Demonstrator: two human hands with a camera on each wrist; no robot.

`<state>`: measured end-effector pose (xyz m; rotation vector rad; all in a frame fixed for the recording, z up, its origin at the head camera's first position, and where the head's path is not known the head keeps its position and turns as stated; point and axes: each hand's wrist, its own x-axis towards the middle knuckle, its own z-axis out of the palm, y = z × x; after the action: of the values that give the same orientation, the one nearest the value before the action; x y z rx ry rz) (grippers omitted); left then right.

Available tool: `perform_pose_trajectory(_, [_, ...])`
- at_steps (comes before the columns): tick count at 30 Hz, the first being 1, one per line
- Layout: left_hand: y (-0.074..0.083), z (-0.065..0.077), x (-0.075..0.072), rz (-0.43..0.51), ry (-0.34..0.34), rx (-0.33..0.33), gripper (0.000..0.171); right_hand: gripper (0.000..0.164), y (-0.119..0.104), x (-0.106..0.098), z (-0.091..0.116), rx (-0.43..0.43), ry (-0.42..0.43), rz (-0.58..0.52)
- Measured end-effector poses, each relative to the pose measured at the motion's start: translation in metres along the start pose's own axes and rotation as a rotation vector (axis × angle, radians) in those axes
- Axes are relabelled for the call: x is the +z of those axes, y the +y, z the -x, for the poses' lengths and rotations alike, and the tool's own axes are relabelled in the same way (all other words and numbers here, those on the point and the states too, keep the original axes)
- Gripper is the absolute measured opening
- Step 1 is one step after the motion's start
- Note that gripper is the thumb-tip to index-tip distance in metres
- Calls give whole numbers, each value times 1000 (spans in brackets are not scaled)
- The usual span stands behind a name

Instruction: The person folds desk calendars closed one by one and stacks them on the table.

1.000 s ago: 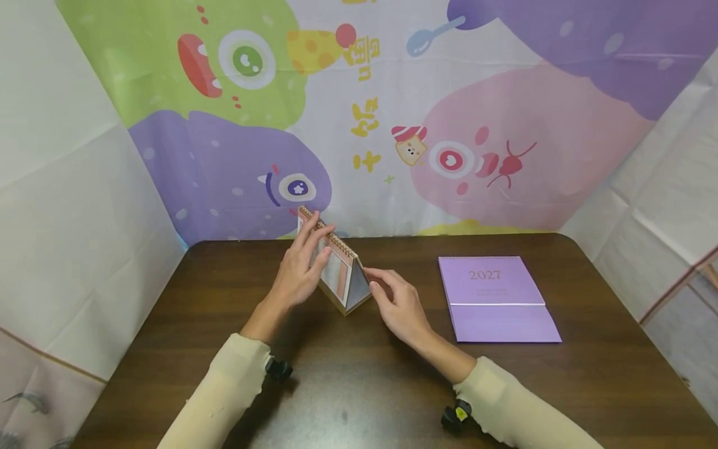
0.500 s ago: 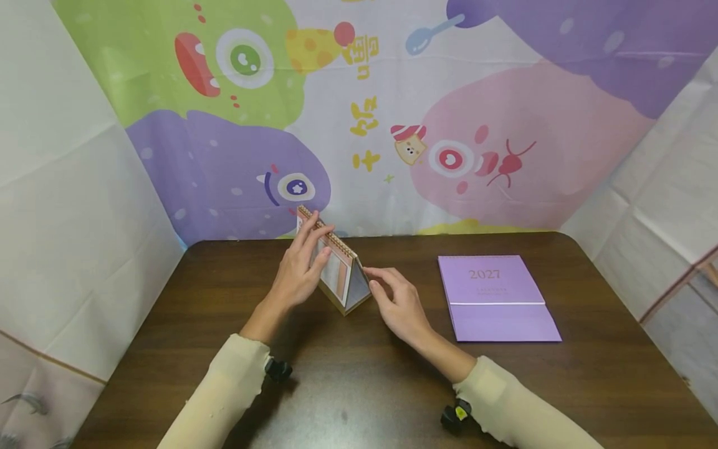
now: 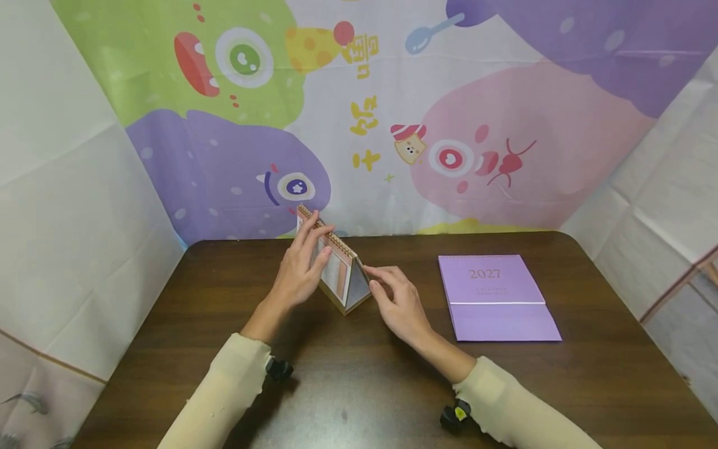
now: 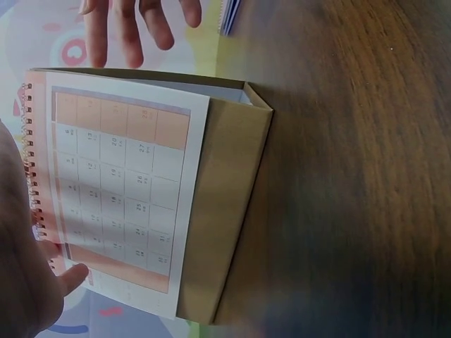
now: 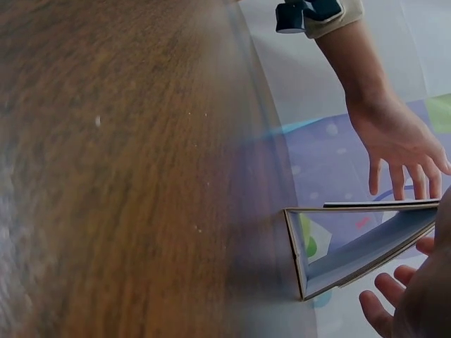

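A spiral-bound desk calendar [image 3: 338,274] stands propped as a triangle on the table, its open end toward me. My left hand [image 3: 295,274] rests at its left face, with straight fingers near the top binding. Along the opposite face, my right hand [image 3: 401,305] has loosely bent fingers at the near edge. In the left wrist view, the calendar's month grid [image 4: 120,190] shows above a brown cardboard base [image 4: 225,204], with the thumb by the page. The hollow inside of the stand [image 5: 366,253] appears in the right wrist view, between both hands.
A flat purple 2027 calendar [image 3: 493,287] lies on the dark wooden table [image 3: 348,386] to the right. Behind the table hangs a cartoon-printed cloth [image 3: 370,187], and pale sheets [image 3: 62,187] close off both sides.
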<state>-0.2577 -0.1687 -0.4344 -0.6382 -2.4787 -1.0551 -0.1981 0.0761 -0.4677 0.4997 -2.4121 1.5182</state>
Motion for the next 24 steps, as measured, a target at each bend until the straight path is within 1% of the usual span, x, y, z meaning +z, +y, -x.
perform_pose_trajectory(8, [0, 0, 1, 7, 4, 6, 52, 38, 1, -1, -1, 9, 13, 12])
perform_pose_trajectory(14, [0, 0, 1, 4, 9, 7, 53, 48, 1, -3, -2, 0, -1, 1])
perform_pose_trajectory(18, [-1, 1, 1, -1, 6, 7, 53, 50, 2, -2, -4, 11, -14, -81])
perform_pose_trajectory(22, [-2, 1, 1, -7, 2, 12, 53, 49, 0, -1, -9, 73, -4, -207])
perform_pose_trajectory(24, [-2, 1, 1, -10, 1, 14, 54, 49, -3, -1, -13, 104, 7, -289])
